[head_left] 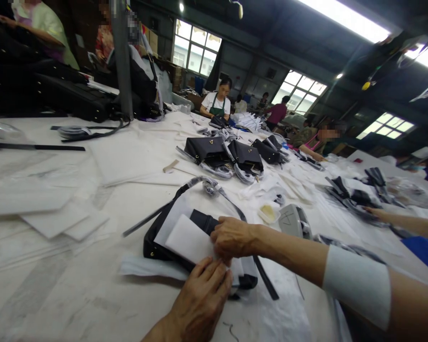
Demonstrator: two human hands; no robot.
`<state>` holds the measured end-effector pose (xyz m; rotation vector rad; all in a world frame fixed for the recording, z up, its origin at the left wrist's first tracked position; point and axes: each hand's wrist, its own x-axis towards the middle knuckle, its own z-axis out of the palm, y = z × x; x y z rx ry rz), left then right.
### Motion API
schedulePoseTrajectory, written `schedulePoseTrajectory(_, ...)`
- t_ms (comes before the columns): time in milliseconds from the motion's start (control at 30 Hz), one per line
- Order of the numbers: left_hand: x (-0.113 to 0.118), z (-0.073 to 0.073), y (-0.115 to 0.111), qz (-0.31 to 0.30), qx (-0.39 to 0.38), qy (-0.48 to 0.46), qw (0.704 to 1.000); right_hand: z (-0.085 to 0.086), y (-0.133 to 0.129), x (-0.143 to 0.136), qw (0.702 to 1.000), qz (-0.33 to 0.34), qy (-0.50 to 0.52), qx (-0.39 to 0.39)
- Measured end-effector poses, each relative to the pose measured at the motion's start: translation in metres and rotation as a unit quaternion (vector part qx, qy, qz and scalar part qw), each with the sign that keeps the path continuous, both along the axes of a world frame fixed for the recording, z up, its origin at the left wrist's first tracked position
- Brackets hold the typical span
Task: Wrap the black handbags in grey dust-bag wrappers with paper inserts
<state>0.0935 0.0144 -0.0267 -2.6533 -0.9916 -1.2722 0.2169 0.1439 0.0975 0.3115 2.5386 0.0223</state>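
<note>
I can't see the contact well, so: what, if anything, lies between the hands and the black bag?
A white sheet covers the black bag. Both the left hand and the right hand rest on that sheet at its near edge, not on bare leather.

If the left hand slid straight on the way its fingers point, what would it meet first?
The left hand points up and slightly right. It already lies on the white paper over the black bag, and next would likely meet the right hand just ahead, though depth is unclear.
</note>
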Motion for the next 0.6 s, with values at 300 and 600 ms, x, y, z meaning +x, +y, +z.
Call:
schedulePoseTrajectory(300,0.003,-0.005,0.001,0.022,0.033,-0.027,0.999,-0.019,0.026,0.059,0.914,-0.335,0.226,-0.028)
schedulePoseTrajectory(600,0.011,-0.022,0.014,0.073,0.171,-0.053,0.981,-0.03,0.059,0.062,0.827,-0.446,0.334,0.076)
